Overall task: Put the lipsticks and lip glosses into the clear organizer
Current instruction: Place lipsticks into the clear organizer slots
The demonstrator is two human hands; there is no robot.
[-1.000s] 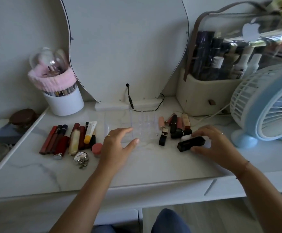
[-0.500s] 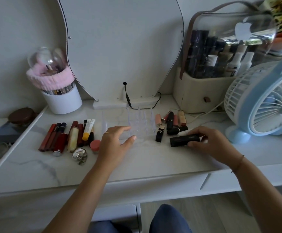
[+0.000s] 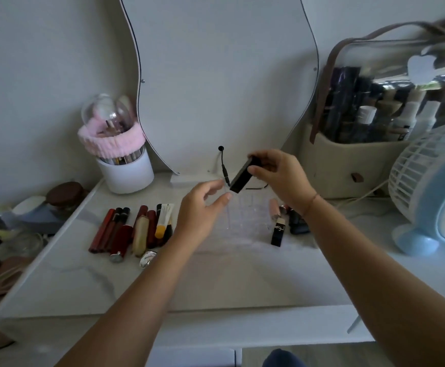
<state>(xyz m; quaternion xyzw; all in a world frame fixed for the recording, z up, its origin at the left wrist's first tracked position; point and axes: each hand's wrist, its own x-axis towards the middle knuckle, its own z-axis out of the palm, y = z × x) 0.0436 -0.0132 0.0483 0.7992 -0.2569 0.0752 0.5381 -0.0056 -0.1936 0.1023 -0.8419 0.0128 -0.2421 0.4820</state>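
Note:
The clear organizer [image 3: 253, 215] stands mid-table, hard to make out. My right hand [image 3: 279, 178] holds a black lipstick [image 3: 242, 176] tilted in the air above the organizer's back edge. My left hand [image 3: 202, 207] rests with spread fingers against the organizer's left side. A row of red and cream lip glosses [image 3: 134, 229] lies to the left. To the right lie a black lipstick with a gold band [image 3: 278, 231], a pink tube [image 3: 274, 210] and dark lipsticks [image 3: 296, 221].
A white brush cup with a pink headband [image 3: 124, 165] stands back left. The mirror [image 3: 224, 75] leans on the wall, with a cable [image 3: 224, 168] below it. A cosmetic case [image 3: 369, 144] and a blue fan [image 3: 438, 197] fill the right. A small silver item [image 3: 148, 258] lies in front of the glosses.
My right hand has lifted the black lipstick off the table and carried it up and left over the organizer. My left hand stays at the organizer's left side.

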